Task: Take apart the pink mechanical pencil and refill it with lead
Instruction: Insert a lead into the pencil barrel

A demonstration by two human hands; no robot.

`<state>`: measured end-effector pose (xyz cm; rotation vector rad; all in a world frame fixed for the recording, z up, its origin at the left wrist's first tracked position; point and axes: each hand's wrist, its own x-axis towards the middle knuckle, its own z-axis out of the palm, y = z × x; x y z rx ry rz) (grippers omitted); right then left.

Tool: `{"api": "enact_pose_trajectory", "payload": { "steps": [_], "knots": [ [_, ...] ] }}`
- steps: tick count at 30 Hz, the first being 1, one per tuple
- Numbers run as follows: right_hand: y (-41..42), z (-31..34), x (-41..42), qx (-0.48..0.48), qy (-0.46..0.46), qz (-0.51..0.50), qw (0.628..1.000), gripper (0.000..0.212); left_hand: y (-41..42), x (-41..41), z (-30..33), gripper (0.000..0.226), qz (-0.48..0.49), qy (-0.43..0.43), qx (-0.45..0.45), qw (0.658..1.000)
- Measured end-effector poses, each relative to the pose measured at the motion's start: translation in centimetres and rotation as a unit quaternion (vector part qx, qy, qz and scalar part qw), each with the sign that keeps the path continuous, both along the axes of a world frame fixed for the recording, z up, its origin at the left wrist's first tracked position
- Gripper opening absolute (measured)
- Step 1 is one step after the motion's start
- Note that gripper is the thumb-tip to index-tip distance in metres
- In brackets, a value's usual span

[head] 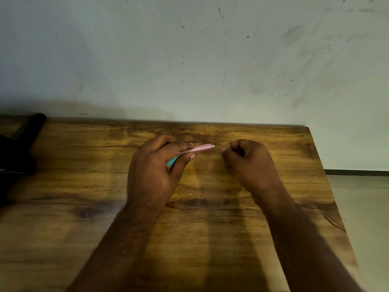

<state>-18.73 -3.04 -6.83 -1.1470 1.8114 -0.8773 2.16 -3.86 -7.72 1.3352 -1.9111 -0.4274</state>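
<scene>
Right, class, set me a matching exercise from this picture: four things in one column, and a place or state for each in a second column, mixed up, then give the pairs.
Things
1. pink pencil
2. right hand
3. black object
4. small pink piece

Places or states
A. at the table's far left corner
B. fingers curled, near the pencil's white tip
C. held in the left hand, pointing right
D. lying on the wooden table between the two hands

Pairs: 1-C, 2-B, 3-A, 4-D
</scene>
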Motion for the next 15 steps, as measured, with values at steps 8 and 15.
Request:
{"api": "enact_pose_trajectory", "payload": {
  "steps": [8, 15],
  "knots": [
    [0.0, 1.0, 0.8, 0.008, -0.373, -0.023, 0.927, 0.004, -0.2, 0.1, -0.1, 0.028, 0.006, -0.002, -0.014, 1.0],
    [0.1, 0.8, 1.1, 0.0, -0.374, -0.023, 0.927, 0.006, -0.2, 0.0, -0.1, 0.028, 0.006, 0.006, -0.012, 1.0]
  ]
}}
